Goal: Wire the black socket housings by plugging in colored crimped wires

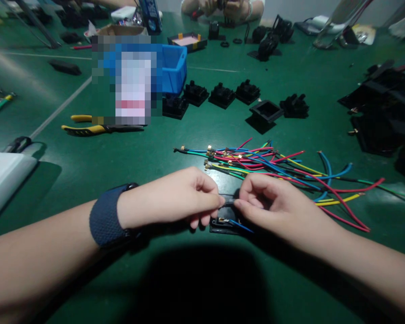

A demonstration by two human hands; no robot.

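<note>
My left hand (197, 198) is closed in a pinch over the left side of a black plastic housing (219, 228). From the other side my right hand (265, 200) also pinches, its fingertips close to those of the left. A dark strip shows between the two pinches, but what the fingers hold is too small to make out. Inside the housing lies a blue wire (239, 224) with a brass terminal (223, 220) at its end. Just beyond my hands is a loose bundle of red, blue, yellow and green wires (256, 157), several with brass terminals.
Black plastic units (222, 94) stand in a row farther back, with a black square frame (266, 111) among them. Yellow-handled pliers (101, 129) lie left, near a blue bin (173, 67). Dark parts (374, 112) are piled at right. Another person's hands (222, 9) show at the far edge.
</note>
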